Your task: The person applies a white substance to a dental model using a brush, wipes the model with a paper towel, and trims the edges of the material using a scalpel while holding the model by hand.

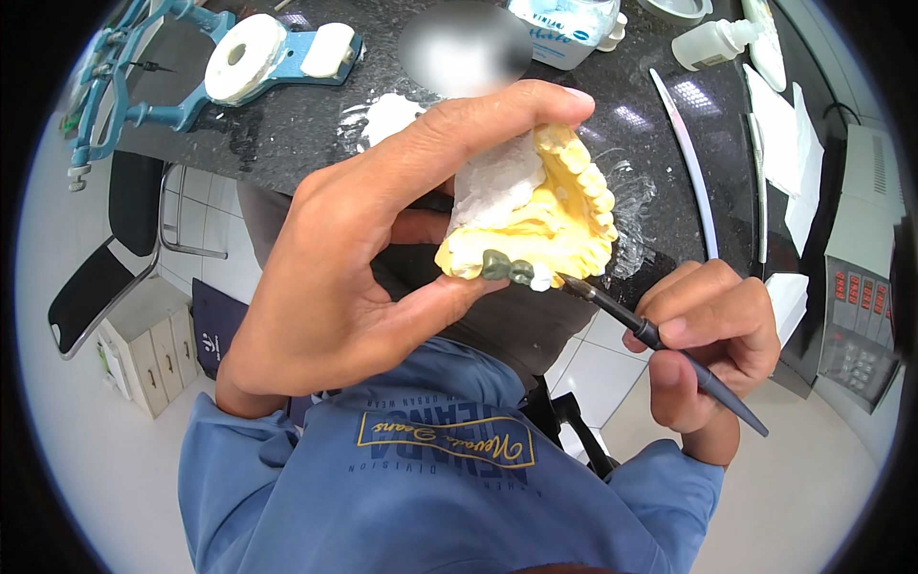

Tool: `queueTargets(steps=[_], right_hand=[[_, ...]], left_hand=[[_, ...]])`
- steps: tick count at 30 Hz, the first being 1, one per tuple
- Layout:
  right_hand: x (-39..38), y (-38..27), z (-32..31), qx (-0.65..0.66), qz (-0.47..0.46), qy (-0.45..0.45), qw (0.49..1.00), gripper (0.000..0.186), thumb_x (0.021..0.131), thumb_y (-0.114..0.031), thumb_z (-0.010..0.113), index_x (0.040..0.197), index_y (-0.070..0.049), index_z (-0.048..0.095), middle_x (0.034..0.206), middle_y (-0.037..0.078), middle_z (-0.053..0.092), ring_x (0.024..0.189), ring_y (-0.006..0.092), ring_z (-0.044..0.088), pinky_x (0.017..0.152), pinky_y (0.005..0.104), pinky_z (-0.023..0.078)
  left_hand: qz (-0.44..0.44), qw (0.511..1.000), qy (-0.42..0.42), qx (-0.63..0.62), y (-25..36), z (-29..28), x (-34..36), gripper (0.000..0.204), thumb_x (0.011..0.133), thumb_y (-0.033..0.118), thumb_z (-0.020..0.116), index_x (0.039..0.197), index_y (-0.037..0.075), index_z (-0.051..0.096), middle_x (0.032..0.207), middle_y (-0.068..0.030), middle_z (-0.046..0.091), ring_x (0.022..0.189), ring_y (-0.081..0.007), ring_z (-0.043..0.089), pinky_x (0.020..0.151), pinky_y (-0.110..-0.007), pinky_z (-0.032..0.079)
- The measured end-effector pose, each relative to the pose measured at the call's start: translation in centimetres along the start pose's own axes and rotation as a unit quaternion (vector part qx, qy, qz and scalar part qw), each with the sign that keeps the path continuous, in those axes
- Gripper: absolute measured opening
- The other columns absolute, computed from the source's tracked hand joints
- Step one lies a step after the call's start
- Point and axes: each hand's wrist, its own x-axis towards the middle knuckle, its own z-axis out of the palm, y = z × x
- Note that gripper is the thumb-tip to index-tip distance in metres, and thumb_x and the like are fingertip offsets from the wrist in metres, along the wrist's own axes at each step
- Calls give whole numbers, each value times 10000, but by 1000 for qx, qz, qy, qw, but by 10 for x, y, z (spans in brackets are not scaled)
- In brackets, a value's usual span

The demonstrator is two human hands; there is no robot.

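Note:
My left hand (335, 230) holds a yellow dental cast (569, 225) with a lump of white plaster (495, 182) on its back. The thumb presses below and the index finger reaches over the top. Along the cast's near edge sit two dark green teeth (507, 267), with a white tooth (541, 276) beside them. My right hand (712, 335) is closed around a slim, dark, pen-like tool (703, 375). Its narrow tip is at the cast's near edge, just right of the white tooth; whether it touches cannot be made out.
On the dark speckled worktop (287, 143) stands a blue articulator (172, 113) at the far left. White powder (392, 117), a small bottle (712, 45) and a long curved strip (687, 153) lie around. A device with red displays (861, 297) is at right, a black chair (100, 287) at left.

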Motion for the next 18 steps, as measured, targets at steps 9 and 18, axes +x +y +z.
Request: queueTargets(steps=[9,18], right_hand=[[1,1,-1,-7,-1,-17,1000,219,703,26,756,878,-4,628,782,148,679,644,153,618,566,251,480],[1,1,-1,2,9,-4,1000,211,702,18,761,866,2,629,778,154,677,641,162,622,559,250,479]], left_hand=[[14,1000,-1,6,-2,0,0,721,737,-57,648,1408,-70,385,1369,-262,507,1224,-293,568,976,-358,518],[29,1000,-2,6,-5,0,1,723,741,-38,659,1408,-77,382,1368,-266,507,1221,-295,569,980,-361,515]])
